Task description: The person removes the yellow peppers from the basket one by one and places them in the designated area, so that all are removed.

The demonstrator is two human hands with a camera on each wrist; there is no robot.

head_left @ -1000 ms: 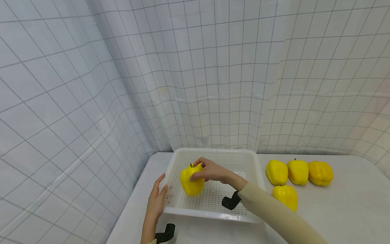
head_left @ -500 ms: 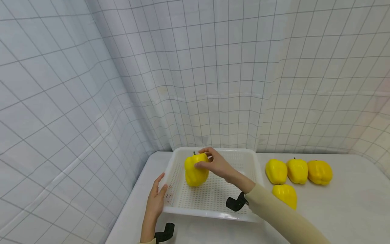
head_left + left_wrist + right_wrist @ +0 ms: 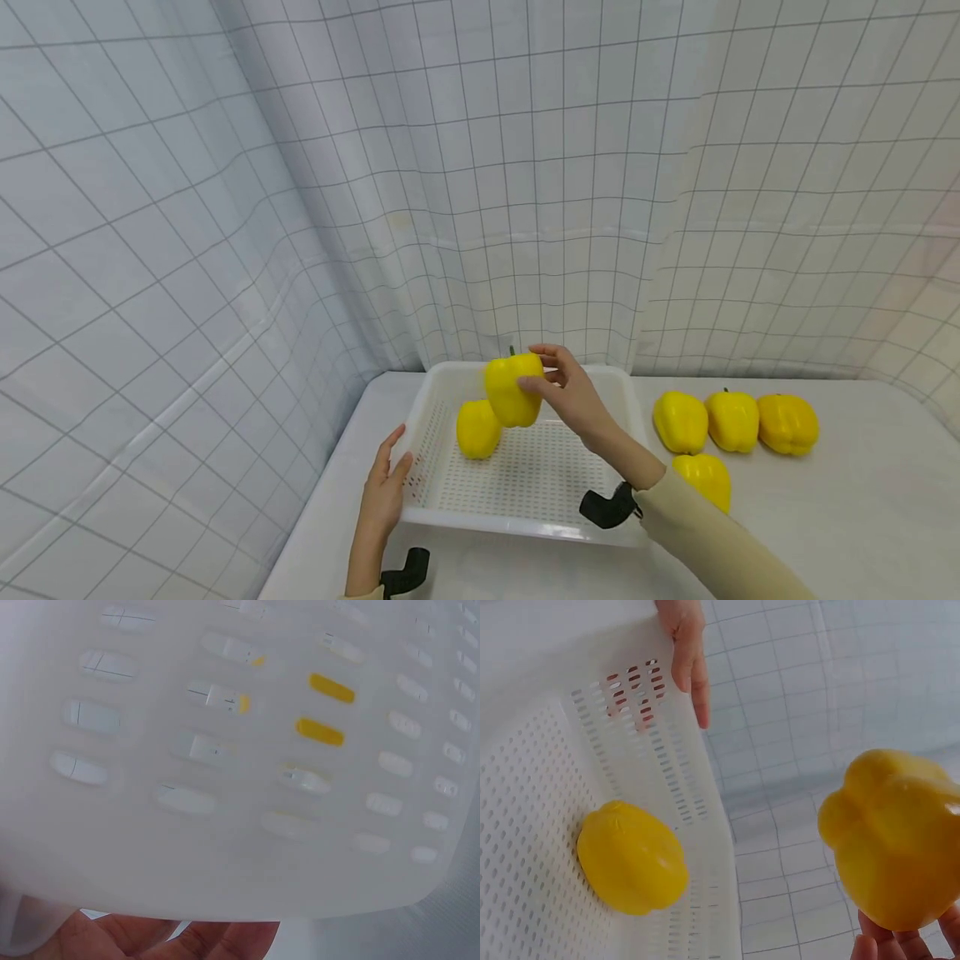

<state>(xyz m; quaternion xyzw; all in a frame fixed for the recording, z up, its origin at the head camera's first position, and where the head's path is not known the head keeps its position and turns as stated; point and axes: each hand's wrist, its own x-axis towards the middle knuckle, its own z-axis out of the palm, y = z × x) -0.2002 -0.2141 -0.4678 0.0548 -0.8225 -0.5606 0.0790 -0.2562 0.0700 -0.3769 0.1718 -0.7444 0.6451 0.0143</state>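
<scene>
A yellow bell pepper (image 3: 513, 392) with a green stem is held by my right hand (image 3: 573, 396) above the white perforated basket (image 3: 525, 527). In the right wrist view, the held bell pepper (image 3: 900, 840) shows its lobed underside, with fingertips (image 3: 892, 946) against it. A second yellow bell pepper (image 3: 477, 432) lies inside the basket on the left, partly overlapped by the held one in the head view. My left hand (image 3: 384, 492) grips the basket's left side at the rim. In the left wrist view, its fingers (image 3: 217, 941) show past the basket's edge.
Several more yellow bell peppers (image 3: 681, 422) lie on the white table (image 3: 847, 500) right of the basket, one (image 3: 703, 482) nearer the front behind the right sleeve. A white gridded curtain (image 3: 525, 208) stands behind the table and along its left.
My right hand has lifted the bell pepper up and moved it to the right, away from the basket's left side. The bell pepper behind it has come into view. My left hand stays put.
</scene>
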